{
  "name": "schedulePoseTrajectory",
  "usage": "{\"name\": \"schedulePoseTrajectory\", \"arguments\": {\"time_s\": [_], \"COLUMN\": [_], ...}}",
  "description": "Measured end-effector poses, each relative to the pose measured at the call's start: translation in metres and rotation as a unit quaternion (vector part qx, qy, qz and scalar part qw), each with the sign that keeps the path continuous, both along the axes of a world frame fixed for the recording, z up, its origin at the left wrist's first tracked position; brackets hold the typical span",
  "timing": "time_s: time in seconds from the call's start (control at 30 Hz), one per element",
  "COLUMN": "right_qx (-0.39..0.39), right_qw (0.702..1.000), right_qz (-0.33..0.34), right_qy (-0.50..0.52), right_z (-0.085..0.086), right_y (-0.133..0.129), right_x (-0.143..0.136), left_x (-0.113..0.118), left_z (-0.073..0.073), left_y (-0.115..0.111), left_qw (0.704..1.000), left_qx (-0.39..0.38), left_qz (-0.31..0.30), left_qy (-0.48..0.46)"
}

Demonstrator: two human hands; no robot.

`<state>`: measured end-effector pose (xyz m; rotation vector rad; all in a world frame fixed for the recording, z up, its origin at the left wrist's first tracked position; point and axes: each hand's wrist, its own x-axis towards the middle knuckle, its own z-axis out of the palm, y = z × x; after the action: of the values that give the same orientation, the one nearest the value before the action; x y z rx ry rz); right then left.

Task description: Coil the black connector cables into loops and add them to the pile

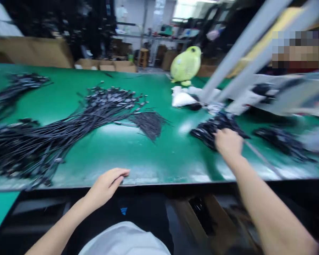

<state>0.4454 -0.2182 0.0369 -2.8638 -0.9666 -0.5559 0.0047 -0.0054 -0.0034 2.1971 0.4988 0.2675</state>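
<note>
Green table (159, 161) spans the view, and the right hand (229, 141) is down on a black pile (211, 130) at its right side, near the foot of 2 pale posts (241, 46). That hand's fingers bend over the pile, but blur and the strands hide the tips, so I cannot tell how far they have closed or whether they have hold of anything. The left hand (108, 182) rests at the table's front edge, loosely curled, a narrow gap between thumb and fingers, nothing visible in it. If the right hand pulled with only a shallow hold, the slick-looking pile could slide or shed pieces; any tangle could drag neighbours along. White bags (182, 98) lie just behind and might be caught too. Long cables (77, 124) spread across the left half, some ends near the front edge, where a brushing forearm (66, 223) could tip them over. Beside them, a fine clump (150, 124) could scatter if swept.
</note>
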Motion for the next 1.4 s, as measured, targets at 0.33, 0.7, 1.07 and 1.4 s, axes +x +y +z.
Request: {"name": "schedulePoseTrajectory", "arguments": {"time_s": [0.33, 0.7, 1.07, 1.4], "right_qx": [0.068, -0.046, 0.106, 0.211], "right_qw": [0.948, 0.926, 0.856, 0.776], "right_qz": [0.307, 0.369, 0.484, 0.541], "right_qy": [0.048, 0.069, 0.148, 0.249], "right_z": [-0.025, -0.019, 0.046, 0.091], "right_y": [0.089, 0.325, 0.341, 0.314], "right_x": [-0.087, -0.222, -0.224, -0.288], "left_x": [-0.031, -0.024, -0.070, -0.116], "left_z": [0.062, 0.046, 0.129, 0.179], "left_y": [0.188, 0.301, 0.290, 0.228], "left_qw": [0.878, 0.883, 0.862, 0.784], "left_qx": [0.368, 0.311, 0.408, 0.463], "left_qz": [0.291, 0.222, 0.300, 0.362], "left_qy": [0.094, 0.272, -0.020, -0.199]}}
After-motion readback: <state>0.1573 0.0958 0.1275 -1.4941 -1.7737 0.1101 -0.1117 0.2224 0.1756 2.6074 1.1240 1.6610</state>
